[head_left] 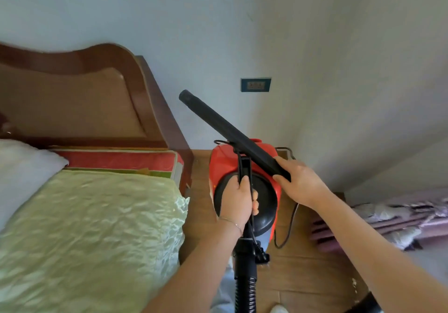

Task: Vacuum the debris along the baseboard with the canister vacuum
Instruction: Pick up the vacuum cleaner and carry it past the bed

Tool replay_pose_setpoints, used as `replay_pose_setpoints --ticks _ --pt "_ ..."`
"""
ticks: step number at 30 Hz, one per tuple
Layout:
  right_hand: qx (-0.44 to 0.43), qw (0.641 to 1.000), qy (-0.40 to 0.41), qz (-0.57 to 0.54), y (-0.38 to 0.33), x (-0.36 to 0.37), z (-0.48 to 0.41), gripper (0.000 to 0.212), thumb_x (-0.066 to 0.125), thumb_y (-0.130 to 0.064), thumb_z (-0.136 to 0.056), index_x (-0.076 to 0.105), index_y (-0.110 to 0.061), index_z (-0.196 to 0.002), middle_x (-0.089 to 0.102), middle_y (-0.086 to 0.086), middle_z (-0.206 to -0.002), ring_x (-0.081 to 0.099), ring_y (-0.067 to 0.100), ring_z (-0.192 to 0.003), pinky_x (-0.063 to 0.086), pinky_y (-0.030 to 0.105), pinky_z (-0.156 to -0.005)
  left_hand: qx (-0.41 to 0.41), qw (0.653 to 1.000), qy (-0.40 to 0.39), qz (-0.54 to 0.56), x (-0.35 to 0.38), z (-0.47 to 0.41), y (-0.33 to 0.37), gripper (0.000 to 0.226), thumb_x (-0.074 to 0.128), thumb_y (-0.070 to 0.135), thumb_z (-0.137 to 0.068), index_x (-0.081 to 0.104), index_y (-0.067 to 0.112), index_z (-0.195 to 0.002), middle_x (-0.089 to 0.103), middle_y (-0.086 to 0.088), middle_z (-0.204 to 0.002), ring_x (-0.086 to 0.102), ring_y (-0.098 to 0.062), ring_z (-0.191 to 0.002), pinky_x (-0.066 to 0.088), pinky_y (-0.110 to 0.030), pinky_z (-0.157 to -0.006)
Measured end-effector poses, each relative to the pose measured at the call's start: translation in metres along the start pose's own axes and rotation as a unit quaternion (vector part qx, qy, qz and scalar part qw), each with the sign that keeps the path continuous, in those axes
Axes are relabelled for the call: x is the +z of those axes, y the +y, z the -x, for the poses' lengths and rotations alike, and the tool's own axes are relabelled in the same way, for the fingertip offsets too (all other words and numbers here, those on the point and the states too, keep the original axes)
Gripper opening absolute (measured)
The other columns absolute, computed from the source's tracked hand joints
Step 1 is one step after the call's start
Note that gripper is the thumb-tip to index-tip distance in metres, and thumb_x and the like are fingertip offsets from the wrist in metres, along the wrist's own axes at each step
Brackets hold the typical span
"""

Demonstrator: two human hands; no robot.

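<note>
Between the bed (84,215) and the right-hand wall, over a strip of wooden floor (303,264), I have the red canister vacuum (223,162) straight in front of me, its round black end turned up toward the camera. My left hand (236,197) is curled tight around the black carry handle (244,167) on top of the canister, thumb lying along the bar and the other fingers wrapped under it; a thin bracelet (232,223) sits on that wrist. From this angle I cannot tell whether the canister stands on the floor or hangs from my grip. My right hand (299,181) grips the near end of the black suction tube (225,128), fingers closed over it and thumb beneath. That tube crosses over the top of the red body and slants up to the left, its open mouth in the air in front of the pale wall, below and left of a dark wall socket (255,84). A ribbed black hose (244,293) runs down from the canister toward me at the bottom edge, and a thin black cord (289,225) loops down the canister's right side. On my left, the bed carries a shiny pale green cover, a white pillow (21,167) and a curved brown headboard (72,99) against the wall. Folded purple and white fabric (388,220) lies on the floor at the right, beside the wall.
</note>
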State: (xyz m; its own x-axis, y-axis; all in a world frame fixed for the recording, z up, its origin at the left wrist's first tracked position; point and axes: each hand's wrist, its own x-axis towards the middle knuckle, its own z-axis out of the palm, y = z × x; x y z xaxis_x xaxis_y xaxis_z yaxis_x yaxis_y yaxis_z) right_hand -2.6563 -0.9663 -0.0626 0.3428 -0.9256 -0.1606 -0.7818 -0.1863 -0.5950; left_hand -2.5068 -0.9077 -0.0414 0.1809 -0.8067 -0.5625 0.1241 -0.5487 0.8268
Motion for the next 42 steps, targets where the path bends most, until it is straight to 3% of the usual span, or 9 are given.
replay_pose_setpoints --ticks 3,7,14,19,26,34,42 --pt "0.044 0.999 -0.014 0.005 0.025 0.023 -0.044 0.051 0.054 -0.026 -0.094 0.040 -0.018 -0.142 0.059 0.006 -0.116 0.051 0.024 -0.110 0.041 0.032 -0.094 -0.026 0.999 -0.023 -0.011 0.000 -0.055 -0.007 0.021 0.032 0.021 -0.101 0.040 0.009 -0.085 0.041 -0.001 -0.055 0.034 -0.010 -0.036 0.030 -0.021 -0.036" --pt "0.066 0.997 -0.028 -0.007 0.069 0.061 -0.096 0.047 0.054 -0.025 -0.093 0.043 -0.022 -0.138 0.060 0.004 -0.103 0.053 0.023 -0.100 0.044 0.032 -0.086 -0.029 0.998 -0.033 -0.037 0.005 -0.132 -0.032 0.022 0.033 0.020 -0.100 0.040 0.009 -0.082 0.042 -0.001 -0.054 0.034 -0.011 -0.036 0.031 -0.023 -0.036" --pt "0.086 0.996 -0.035 -0.012 0.167 0.159 -0.151 0.054 0.053 -0.022 -0.094 0.035 -0.018 -0.145 0.058 0.007 -0.109 0.050 0.024 -0.104 0.044 0.035 -0.091 -0.045 0.998 -0.012 -0.051 0.022 -0.251 -0.134 0.022 0.033 0.018 -0.100 0.042 0.007 -0.084 0.044 0.000 -0.052 0.035 -0.012 -0.035 0.033 -0.024 -0.036" --pt "0.082 0.996 -0.039 -0.023 0.231 0.228 -0.176 0.053 0.053 -0.021 -0.095 0.036 -0.020 -0.144 0.056 0.004 -0.107 0.050 0.020 -0.103 0.043 0.030 -0.090 -0.065 0.997 0.002 -0.045 0.033 -0.317 -0.212 0.023 0.033 0.019 -0.101 0.043 0.008 -0.082 0.046 0.001 -0.053 0.037 -0.011 -0.036 0.035 -0.023 -0.038" --pt "0.066 0.996 -0.027 -0.047 0.287 0.308 -0.193 0.052 0.055 -0.023 -0.094 0.039 -0.023 -0.143 0.056 0.000 -0.104 0.048 0.017 -0.101 0.040 0.026 -0.086 -0.055 0.997 0.004 -0.050 0.033 -0.370 -0.296 0.024 0.033 0.022 -0.101 0.043 0.008 -0.084 0.045 0.000 -0.054 0.038 -0.010 -0.035 0.035 -0.022 -0.037" --pt "0.060 0.996 0.005 -0.069 0.317 0.349 -0.207 0.050 0.055 -0.019 -0.094 0.041 -0.017 -0.142 0.056 -0.001 -0.103 0.048 0.024 -0.101 0.042 0.038 -0.093 -0.030 0.996 -0.005 -0.083 0.024 -0.407 -0.333 0.026 0.034 0.023 -0.101 0.045 0.008 -0.083 0.046 0.001 -0.053 0.039 -0.012 -0.037 0.036 -0.026 -0.040" --pt "0.058 0.996 -0.020 -0.070 0.336 0.369 -0.229 0.049 0.052 -0.018 -0.095 0.039 -0.020 -0.143 0.049 -0.007 -0.099 0.040 0.016 -0.098 0.031 0.025 -0.087 -0.028 0.996 -0.007 -0.085 0.020 -0.437 -0.355 0.026 0.034 0.022 -0.101 0.044 0.010 -0.080 0.046 0.001 -0.052 0.039 -0.012 -0.036 0.035 -0.027 -0.040"
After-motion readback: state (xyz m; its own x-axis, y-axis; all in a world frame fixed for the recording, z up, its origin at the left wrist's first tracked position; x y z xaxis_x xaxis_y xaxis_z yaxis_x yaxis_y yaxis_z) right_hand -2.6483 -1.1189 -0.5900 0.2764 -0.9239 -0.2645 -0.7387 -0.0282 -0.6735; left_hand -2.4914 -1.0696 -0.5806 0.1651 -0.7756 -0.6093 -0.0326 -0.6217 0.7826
